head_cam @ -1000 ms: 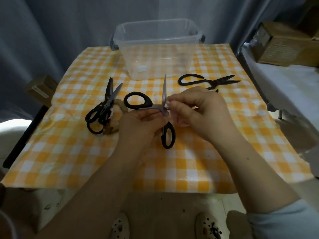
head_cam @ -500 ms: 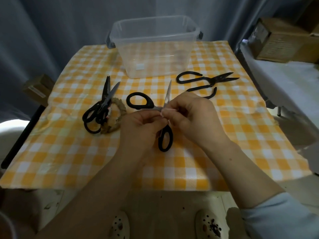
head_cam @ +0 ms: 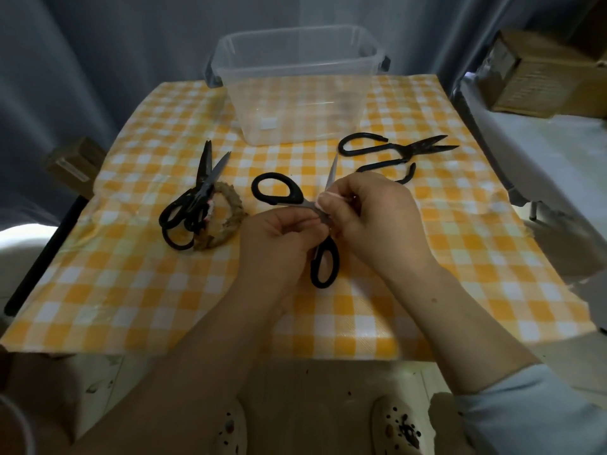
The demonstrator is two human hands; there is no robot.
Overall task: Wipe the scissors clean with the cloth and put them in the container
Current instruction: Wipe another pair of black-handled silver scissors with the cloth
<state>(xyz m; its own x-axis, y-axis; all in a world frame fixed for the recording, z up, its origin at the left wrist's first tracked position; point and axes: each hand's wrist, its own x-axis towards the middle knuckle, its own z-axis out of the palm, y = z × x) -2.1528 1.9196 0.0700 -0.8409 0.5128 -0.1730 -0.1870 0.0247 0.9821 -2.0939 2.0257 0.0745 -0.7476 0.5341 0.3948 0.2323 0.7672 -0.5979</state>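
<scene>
Left hand (head_cam: 279,234) and right hand (head_cam: 371,218) pinch the scissors (head_cam: 276,192) (fingers (head_cam: 331,201) curled).

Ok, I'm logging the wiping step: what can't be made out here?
Head view, cloth: only a pale sliver shows in the right hand's grip.
Head view, held scissors: pivot and second blade hidden behind left hand and right hand.
Head view, left scissors pile: overlapping, number unclear.

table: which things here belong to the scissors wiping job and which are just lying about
Job: open scissors in left hand, pale cloth bit in right hand, clear container, left scissors, black shears.
Lying about: rope ring, cardboard box, small box.
</scene>
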